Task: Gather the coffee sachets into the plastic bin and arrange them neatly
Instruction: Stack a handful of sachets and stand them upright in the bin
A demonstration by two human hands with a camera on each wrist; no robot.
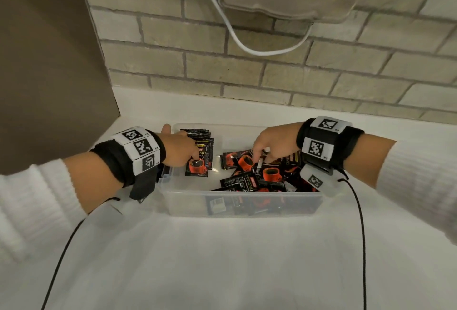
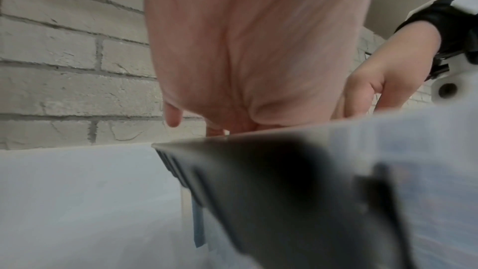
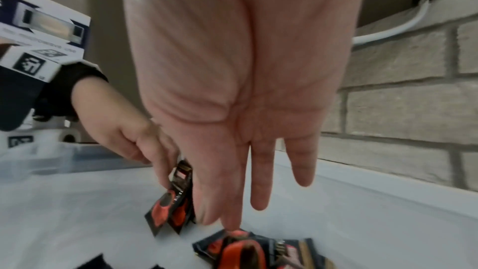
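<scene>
Pressed down with extended fingertips of the left hand (image 1: 178, 149) on the top sachet of the neat stack (image 1: 199, 153) at the left side of the plastic bin (image 1: 188, 200); no curl around it shown. Reached into the loose pile of sachets (image 1: 262, 173) at the right side with the right hand (image 1: 272, 141), fingers pointing downward and mostly straight, index tip touching one sachet (image 3: 240, 247); whether thumb and finger pinched a sachet could not be told. Counted: one bin, two hands, two groupings of black-and-orange sachets; exact sachet number not countable, at least three in the stack and roughly eight or more in the pile. Both wrists banded with black straps bearing white marker tags (image 1: 141, 147). Bin stood on a white counter (image 1: 222, 260) before a brick wall (image 1: 321, 74).
</scene>
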